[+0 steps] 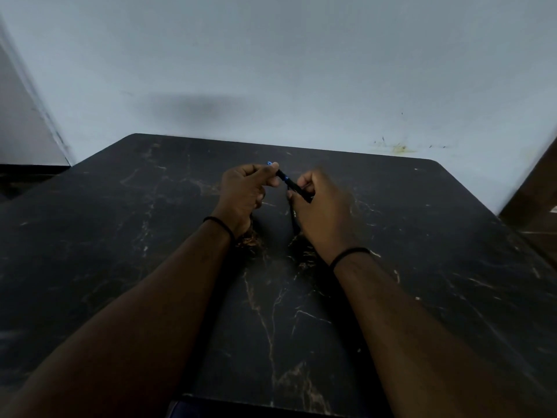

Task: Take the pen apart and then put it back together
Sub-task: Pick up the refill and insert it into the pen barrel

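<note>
A slim black pen (290, 183) with small blue accents is held above the dark marble table (150, 221), slanting from upper left to lower right. My left hand (244, 191) pinches its upper end, where a blue tip shows between the fingertips. My right hand (322, 206) grips its lower end; the fingers hide that part. A thin dark piece (294, 220) hangs below my right hand; I cannot tell what it is. Both wrists wear a black band.
The table's far edge meets a pale blue-grey wall (301, 70). A dark wooden edge (533, 188) stands at the right. The floor drops away past the table's left side.
</note>
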Action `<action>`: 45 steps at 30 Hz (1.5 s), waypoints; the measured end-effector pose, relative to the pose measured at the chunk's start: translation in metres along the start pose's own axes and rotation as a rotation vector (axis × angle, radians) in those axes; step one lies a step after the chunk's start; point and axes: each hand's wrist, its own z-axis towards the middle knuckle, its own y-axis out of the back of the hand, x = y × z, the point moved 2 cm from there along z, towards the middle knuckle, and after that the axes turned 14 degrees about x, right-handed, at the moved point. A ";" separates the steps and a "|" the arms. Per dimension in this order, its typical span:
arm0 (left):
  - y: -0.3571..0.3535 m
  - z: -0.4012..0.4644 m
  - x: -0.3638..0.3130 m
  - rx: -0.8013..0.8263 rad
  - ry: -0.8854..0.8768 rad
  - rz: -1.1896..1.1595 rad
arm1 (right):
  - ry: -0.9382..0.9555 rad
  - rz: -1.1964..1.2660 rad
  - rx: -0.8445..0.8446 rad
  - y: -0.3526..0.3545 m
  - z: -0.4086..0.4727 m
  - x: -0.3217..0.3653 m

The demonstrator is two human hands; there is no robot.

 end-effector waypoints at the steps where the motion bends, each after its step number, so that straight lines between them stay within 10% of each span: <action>1: 0.000 0.000 0.000 -0.002 -0.001 -0.002 | -0.009 -0.010 0.012 0.000 0.000 -0.001; 45: 0.000 0.002 0.000 -0.029 -0.016 -0.007 | -0.079 -0.248 0.145 0.002 0.001 0.011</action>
